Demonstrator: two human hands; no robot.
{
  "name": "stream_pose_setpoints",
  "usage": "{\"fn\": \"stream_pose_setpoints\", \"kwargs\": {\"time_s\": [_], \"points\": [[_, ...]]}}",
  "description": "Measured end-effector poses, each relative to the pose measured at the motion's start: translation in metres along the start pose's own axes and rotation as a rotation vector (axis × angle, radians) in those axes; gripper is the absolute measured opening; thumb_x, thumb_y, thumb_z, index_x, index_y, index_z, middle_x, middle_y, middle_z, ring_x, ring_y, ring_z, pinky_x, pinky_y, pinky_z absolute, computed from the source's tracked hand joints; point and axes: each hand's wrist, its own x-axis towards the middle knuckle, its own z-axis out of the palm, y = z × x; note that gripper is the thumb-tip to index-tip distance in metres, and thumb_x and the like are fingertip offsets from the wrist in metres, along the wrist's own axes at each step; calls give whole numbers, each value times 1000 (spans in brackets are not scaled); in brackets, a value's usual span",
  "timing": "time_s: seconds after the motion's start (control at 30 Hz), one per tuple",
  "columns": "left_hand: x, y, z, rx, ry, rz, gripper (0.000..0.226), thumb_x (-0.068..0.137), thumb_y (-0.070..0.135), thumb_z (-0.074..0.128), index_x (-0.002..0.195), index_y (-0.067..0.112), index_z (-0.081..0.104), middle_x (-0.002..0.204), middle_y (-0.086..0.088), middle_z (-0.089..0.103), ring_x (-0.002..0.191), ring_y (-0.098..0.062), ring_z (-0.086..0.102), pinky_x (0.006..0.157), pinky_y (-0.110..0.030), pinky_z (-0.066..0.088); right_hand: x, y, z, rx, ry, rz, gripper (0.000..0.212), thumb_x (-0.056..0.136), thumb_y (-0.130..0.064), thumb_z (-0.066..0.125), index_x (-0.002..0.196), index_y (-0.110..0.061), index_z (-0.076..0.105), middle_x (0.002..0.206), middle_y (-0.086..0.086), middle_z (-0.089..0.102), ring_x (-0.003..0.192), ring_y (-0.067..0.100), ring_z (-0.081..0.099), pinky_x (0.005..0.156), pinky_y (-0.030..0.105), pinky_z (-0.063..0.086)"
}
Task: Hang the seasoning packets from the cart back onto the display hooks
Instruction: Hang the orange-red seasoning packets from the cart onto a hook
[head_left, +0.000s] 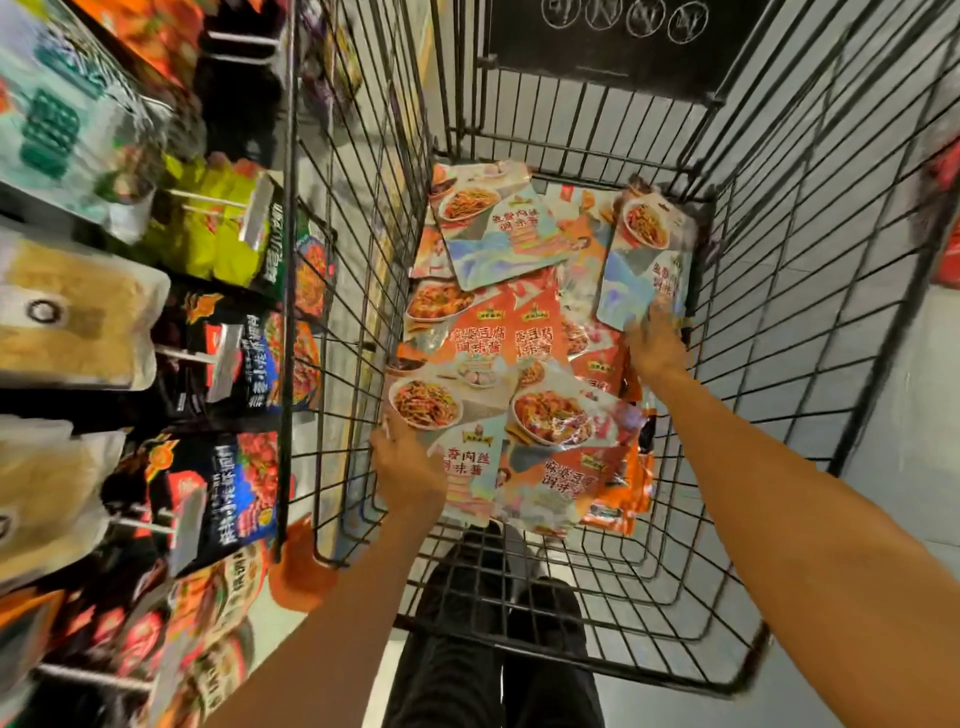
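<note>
Packets (519, 332) lying piled in cart (779, 364). Left hand (408, 467) pinching near packet (470, 483) by its edge. Right hand (655, 340) touching far packet (644, 260); fingers blurred, cannot tell grip. Risk: slick overlapping packets sliding, extras lifting and dropping.

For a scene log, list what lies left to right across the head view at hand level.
Hanging black packets, cart's left wire wall, left hand, seasoning packets, right hand, cart's right wire wall.

Both bare arms reach forward. The left hand (408, 470) pinches a pale glossy seasoning packet (470, 467), thumb on top. The right hand (655, 345) is blurred, its grip unclear.
</note>
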Motion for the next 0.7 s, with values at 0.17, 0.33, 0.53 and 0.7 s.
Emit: {"fn": "stream_pose_setpoints", "kwargs": {"time_s": [0.17,0.33,0.53,0.7], "points": [[8,4,1,58,-35,79,75,91,19,62,150,7,17,146,-22,24,134,-35,28,108,-36,29,-12,20,10,-124,-15,-141,31,102,-20,39,117,2,54,129,28,51,118,41,49,91,42,40],[18,12,2,118,78,82,89,79,26,75,147,11,20,139,-17,35,130,-32,34,104,-41,35,-12,26,5,-42,104,15,37,101,-22,39,111,5,64,113,27,62,104,40,57,80,35,41],[19,7,8,95,249,88,83,62,33,81,127,-3,43,121,-20,53,118,-35,47,95,-38,37,23,8,5,182,111,300,54,90,-24,55,134,4,40,131,23,51,118,37,52,92,39,45],[26,18,-6,-137,323,292,48,70,18,81,102,-10,60,95,-21,63,91,-38,58,75,-38,44,28,8,8,174,86,331,61,87,-23,61,134,5,34,135,22,46,121,35,50,95,41,44]]}}
